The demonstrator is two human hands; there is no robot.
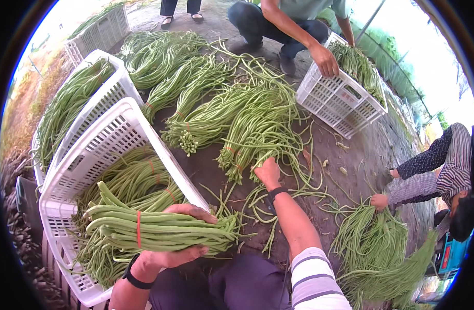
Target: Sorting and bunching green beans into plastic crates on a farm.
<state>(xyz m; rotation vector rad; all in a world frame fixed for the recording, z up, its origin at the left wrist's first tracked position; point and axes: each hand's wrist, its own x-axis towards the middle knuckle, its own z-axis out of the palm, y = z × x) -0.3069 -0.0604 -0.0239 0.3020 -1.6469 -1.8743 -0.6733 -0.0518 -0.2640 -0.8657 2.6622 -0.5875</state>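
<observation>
My left hand (179, 254) is closed around a bundle of long green beans (163, 228) with a red band, over the near end of a white plastic crate (175, 166). More banded bundles (144, 178) lie inside that crate. My right hand (267, 173) reaches to the ground and grips bean ends at the near side of a pile of yard-long beans (260, 128). Its fingertips are partly hidden. Red bands circle several bundles (206, 112) on the ground to the left of it.
A second white crate (122, 77) of beans stands behind the first. At the upper right a crouching person's hand (325, 60) holds another filled crate (334, 104). On the right, another person's hand (379, 201) touches loose beans (376, 240). A further crate (105, 33) stands upper left.
</observation>
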